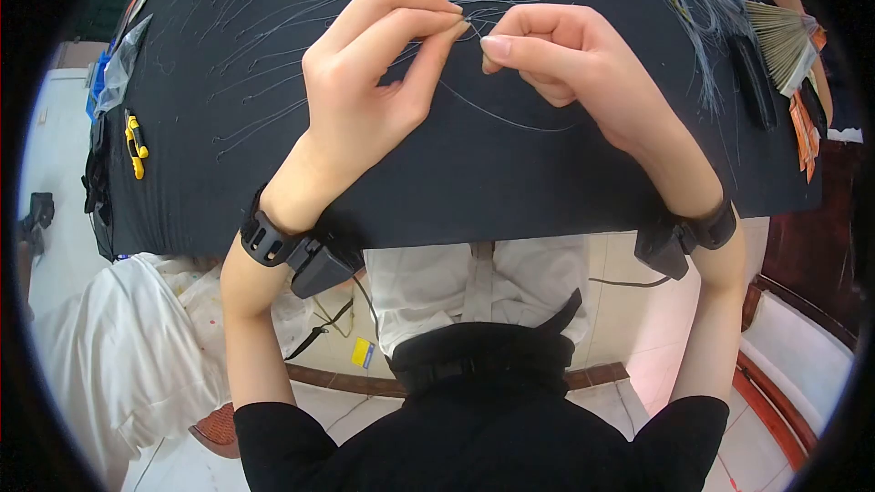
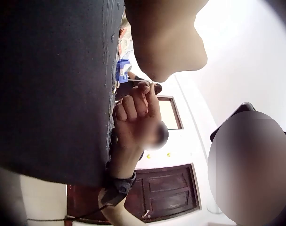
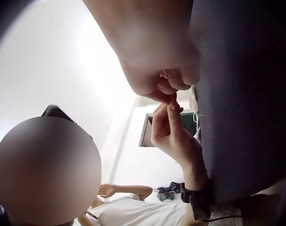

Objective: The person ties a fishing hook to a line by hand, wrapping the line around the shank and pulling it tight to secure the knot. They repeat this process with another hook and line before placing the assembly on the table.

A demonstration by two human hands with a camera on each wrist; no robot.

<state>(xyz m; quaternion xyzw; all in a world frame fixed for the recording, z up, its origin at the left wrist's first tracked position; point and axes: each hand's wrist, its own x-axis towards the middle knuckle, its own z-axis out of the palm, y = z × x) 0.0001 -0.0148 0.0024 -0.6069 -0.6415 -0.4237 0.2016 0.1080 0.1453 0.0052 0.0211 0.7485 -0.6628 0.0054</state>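
Left hand pinches thin cord at fingertips, far-middle over dark surface. Right hand, just right: fingers curled, thumb against forefinger, apparently pinching cord too. Best: steady pinches, light even tension, no snagging.

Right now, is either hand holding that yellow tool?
No, the yellow tool lies on the black cloth, well apart from the left hand and the right hand.

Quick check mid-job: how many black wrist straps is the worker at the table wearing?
2: the left strap sits around the wrist behind the left hand, the right strap around the wrist behind the right hand. Neither is hidden.
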